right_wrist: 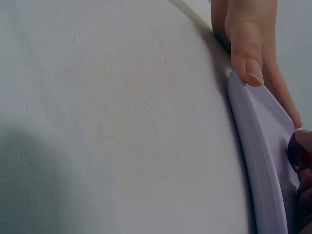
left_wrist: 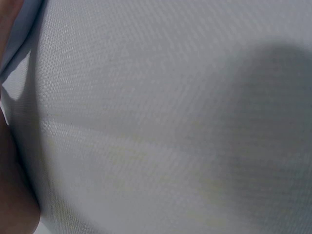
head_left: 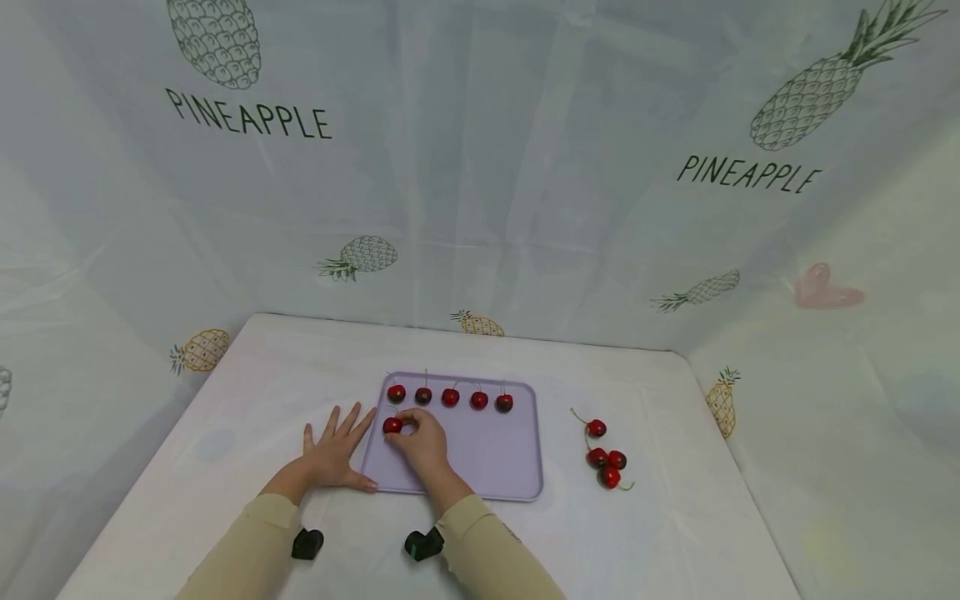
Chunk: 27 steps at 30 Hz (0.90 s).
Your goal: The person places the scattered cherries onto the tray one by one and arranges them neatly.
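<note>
A light purple tray [head_left: 487, 450] lies on the white table, with a row of several dark red cherries [head_left: 451, 397] along its far side. My right hand [head_left: 426, 446] pinches a cherry [head_left: 392, 425] between thumb and fingertips, just below the leftmost cherry of that row. Spread fingers mark my left hand [head_left: 330, 457], whose thumb touches the tray's near left corner. In the right wrist view the left hand [right_wrist: 248, 44] has its thumb on the corner of the tray [right_wrist: 265, 146], and the pinched cherry [right_wrist: 296, 151] shows at the right edge.
Right of the tray, several loose cherries [head_left: 611, 477] with stems lie on the table [head_left: 675, 467]. Two small black objects [head_left: 307, 544] are near my wrists. Behind and beside the table hangs a pale cloth [head_left: 480, 167] printed with pineapples.
</note>
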Each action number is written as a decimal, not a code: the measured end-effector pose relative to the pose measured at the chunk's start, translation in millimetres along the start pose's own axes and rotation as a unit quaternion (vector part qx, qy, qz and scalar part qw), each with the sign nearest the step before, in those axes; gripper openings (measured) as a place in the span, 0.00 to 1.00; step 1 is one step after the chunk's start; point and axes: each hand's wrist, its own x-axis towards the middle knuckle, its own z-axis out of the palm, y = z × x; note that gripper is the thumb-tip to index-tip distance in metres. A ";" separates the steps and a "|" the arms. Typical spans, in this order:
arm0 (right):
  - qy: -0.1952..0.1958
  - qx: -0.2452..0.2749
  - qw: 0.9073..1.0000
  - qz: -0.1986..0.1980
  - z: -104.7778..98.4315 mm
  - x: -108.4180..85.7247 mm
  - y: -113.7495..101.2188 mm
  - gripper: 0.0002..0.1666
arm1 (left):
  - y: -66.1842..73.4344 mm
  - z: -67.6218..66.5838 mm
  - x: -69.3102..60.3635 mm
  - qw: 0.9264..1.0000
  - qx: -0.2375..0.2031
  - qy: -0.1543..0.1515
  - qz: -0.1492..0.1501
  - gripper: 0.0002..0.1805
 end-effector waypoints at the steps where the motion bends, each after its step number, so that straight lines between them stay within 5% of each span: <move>1: 0.003 -0.005 1.000 -0.003 -0.1 -0.2 -0.4 0.15 | 0.0 -0.1 0.0 1.000 -0.001 0.000 0.000 0.70; 27: 0.011 -0.017 1.000 -0.001 1.5 0.3 -0.1 0.16 | 1.1 -0.5 0.4 1.000 -0.001 -0.003 -0.006 0.71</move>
